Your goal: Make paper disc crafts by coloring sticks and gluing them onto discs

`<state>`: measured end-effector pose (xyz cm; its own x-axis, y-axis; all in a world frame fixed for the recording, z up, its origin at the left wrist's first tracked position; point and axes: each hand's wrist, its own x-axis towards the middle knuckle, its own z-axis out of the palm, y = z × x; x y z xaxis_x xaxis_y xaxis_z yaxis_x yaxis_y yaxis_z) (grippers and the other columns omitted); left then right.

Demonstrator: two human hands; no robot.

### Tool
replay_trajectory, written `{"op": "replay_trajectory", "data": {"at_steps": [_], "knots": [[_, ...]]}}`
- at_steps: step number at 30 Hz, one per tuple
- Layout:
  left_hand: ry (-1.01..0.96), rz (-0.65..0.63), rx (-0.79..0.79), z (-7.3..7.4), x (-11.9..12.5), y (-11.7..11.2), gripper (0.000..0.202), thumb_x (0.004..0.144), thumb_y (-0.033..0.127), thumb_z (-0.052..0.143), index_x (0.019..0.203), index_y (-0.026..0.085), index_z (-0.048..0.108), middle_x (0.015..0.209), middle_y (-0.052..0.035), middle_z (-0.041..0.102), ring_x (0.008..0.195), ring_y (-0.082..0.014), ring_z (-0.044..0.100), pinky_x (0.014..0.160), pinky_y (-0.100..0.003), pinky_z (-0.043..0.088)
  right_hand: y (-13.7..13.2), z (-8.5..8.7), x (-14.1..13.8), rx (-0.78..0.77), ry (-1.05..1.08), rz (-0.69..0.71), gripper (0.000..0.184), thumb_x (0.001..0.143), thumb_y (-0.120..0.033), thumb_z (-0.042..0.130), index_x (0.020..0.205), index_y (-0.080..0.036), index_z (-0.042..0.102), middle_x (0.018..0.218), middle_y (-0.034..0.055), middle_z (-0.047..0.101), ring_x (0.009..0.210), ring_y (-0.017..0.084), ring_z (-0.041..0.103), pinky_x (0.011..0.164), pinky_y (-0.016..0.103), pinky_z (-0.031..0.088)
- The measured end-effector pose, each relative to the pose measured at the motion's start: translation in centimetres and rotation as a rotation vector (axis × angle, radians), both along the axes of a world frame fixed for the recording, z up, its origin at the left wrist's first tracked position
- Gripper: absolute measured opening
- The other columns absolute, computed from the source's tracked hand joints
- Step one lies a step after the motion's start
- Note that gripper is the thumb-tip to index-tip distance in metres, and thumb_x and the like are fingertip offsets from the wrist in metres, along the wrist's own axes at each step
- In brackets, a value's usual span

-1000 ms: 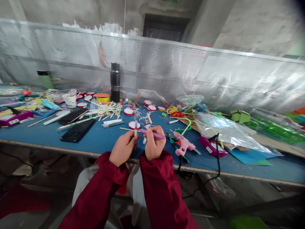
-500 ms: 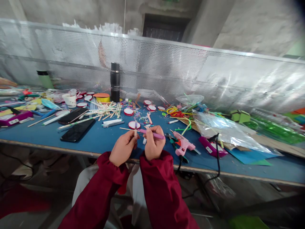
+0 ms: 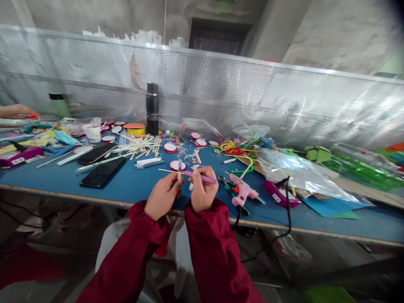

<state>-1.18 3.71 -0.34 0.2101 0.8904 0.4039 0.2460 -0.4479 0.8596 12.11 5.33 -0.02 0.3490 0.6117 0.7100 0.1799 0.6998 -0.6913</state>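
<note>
Just above the counter's (image 3: 47, 181) near side, a small flat stick (image 3: 179, 174) is standing upright between the pinching fingers of the left hand (image 3: 162, 195). They are gripping only its lower end — probably so that the upper part, which is showing purple, is lying free for the pen (image 3: 208, 179). The right hand's (image 3: 203, 191) fingers are pinching that pen close to its point, presumably for fine control, while its barrel is sloping out to the right. Whether the point is touching the stick or just missing it is too small to tell, and the thumb is hiding the stick's foot.

Behind the stick, a white disc (image 3: 174, 166) is lying partly covered, with a thin rod (image 3: 164, 170) running in front of it. A white bit (image 3: 191, 186) is showing between the hands, too little of it to name.

To the right, a pink gun (image 3: 244, 192) is lying with its grip toward the person, seemingly for easy reach; it is partly hiding the pliers (image 3: 225, 182). Farther right, a clear bag (image 3: 284, 168) is glaring, blurring what is under it. Leftward, phones (image 3: 102, 173) and a pile of sticks (image 3: 142, 145) are resting. At the far left, a co-worker's hand (image 3: 14, 110) is reaching in, cut off by the frame.
</note>
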Motion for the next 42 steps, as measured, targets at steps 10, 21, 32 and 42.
{"op": "replay_trajectory", "data": {"at_steps": [10, 21, 32, 42], "knots": [[0.003, 0.006, -0.003, -0.08, 0.03, -0.05, 0.025, 0.104, 0.039, 0.045, 0.094, 0.020, 0.058, 0.066, 0.0030, 0.057, 0.064, -0.0149, 0.052, 0.066, -0.028, 0.037, 0.13, -0.07, -0.02, -0.001, 0.020, -0.034, 0.024, 0.095, -0.033, 0.060, 0.073, -0.022, 0.056, 0.063, -0.0037, 0.059, 0.062, 0.016, 0.056, 0.063, 0.030, 0.042], [0.008, 0.019, -0.004, -0.14, 0.00, 0.06, 0.024, 0.103, 0.037, 0.046, 0.094, 0.020, 0.059, 0.067, 0.0027, 0.059, 0.064, -0.0147, 0.052, 0.065, -0.027, 0.037, 0.25, -0.13, 0.04, -0.016, 0.019, -0.056, 0.025, 0.095, -0.034, 0.059, 0.074, -0.022, 0.056, 0.063, -0.0034, 0.060, 0.062, 0.016, 0.057, 0.063, 0.030, 0.042], [0.012, 0.012, 0.000, -0.06, 0.01, 0.00, 0.023, 0.103, 0.036, 0.045, 0.092, 0.020, 0.058, 0.067, 0.0030, 0.059, 0.065, -0.0147, 0.053, 0.066, -0.027, 0.038, 0.15, 0.01, 0.06, -0.020, 0.015, -0.026, 0.024, 0.095, -0.033, 0.059, 0.073, -0.022, 0.056, 0.063, -0.0033, 0.059, 0.062, 0.016, 0.056, 0.063, 0.030, 0.043], [0.011, 0.016, 0.007, -0.17, -0.02, 0.09, 0.023, 0.103, 0.037, 0.046, 0.093, 0.021, 0.059, 0.067, 0.0031, 0.059, 0.065, -0.0147, 0.053, 0.067, -0.028, 0.038, -0.08, 0.03, -0.05, -0.011, 0.003, -0.010, 0.025, 0.095, -0.034, 0.059, 0.073, -0.022, 0.056, 0.063, -0.0032, 0.059, 0.061, 0.015, 0.055, 0.062, 0.030, 0.043]]}}
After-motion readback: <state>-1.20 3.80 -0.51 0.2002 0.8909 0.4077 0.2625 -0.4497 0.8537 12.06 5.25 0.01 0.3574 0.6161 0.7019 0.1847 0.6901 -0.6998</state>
